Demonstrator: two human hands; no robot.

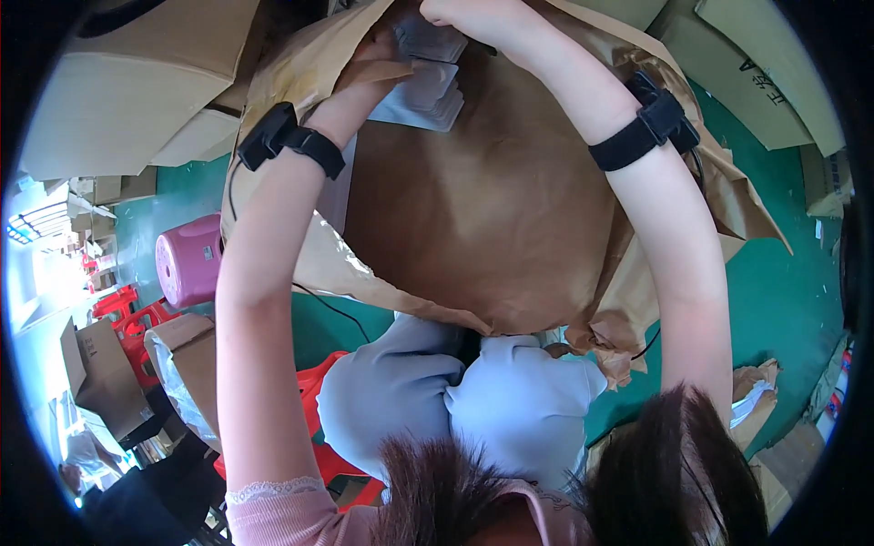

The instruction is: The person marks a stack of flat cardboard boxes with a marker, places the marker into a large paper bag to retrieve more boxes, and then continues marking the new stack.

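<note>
Both my arms reach forward over a large brown paper wrapping that opens toward me like a lined box or sack. Inside it, at the far side, lies a stack of flat whitish pieces with rounded corners. My left hand is beside that stack, partly covered by a torn paper flap, and its fingers are hidden. My right hand is curled at the top edge of the picture, just above the stack. Its fingers are partly cut off, and whatever they hold cannot be made out. Each forearm wears a black strap with a small device.
Cardboard boxes stand at the far left, and more cartons at the far right. A pink stool and a carton are left of my arm. Crumpled paper hangs by my knees. The floor is green.
</note>
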